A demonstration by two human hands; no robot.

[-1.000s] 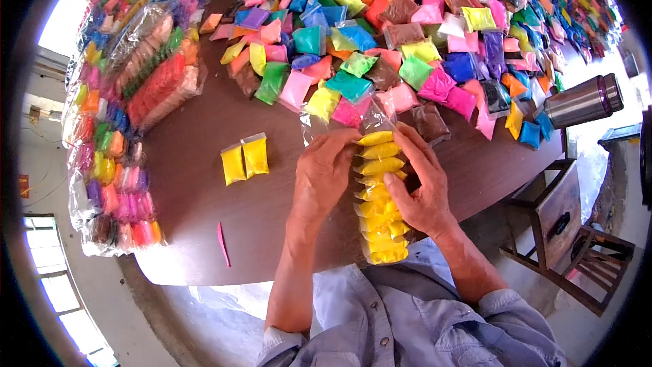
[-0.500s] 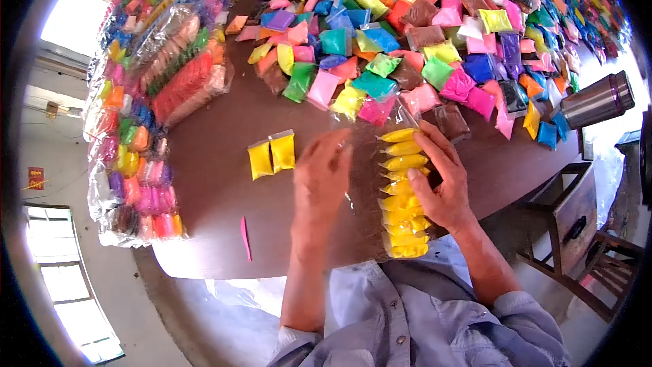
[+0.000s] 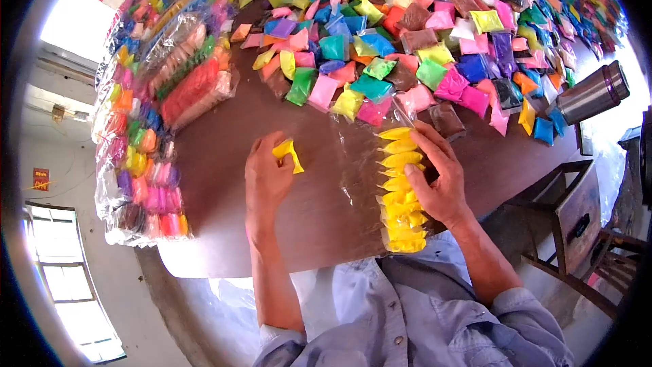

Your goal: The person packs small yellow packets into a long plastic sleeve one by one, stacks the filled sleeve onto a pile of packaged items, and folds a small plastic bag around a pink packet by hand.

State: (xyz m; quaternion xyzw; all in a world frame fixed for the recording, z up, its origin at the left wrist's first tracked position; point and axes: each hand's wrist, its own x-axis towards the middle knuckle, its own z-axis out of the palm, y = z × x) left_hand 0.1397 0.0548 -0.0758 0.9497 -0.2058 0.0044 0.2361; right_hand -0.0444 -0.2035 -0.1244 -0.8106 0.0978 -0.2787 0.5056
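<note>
My left hand [image 3: 265,173] is closed on small yellow packets [image 3: 289,154] above the table, left of the middle. Part of the yellow shows past the fingers; the rest is behind the hand. My right hand [image 3: 438,180] grips the right side of a row of yellow packets [image 3: 401,197], with its thumb on top and fingers along the edge. These packets overlap in a column inside a clear plastic bag [image 3: 346,156], whose loose film spreads to the left and above.
A large heap of multicoloured packets [image 3: 380,47] covers the table's far side. Filled clear bags [image 3: 197,98] are stacked at the left. A steel flask [image 3: 592,94] lies tilted at the right, above a wooden stool [image 3: 570,211]. The brown tabletop [image 3: 210,197] curves toward me.
My left hand has moved left from beside the bag and taken hold of the yellow packets that lay on the table. My right hand stays on the row.
</note>
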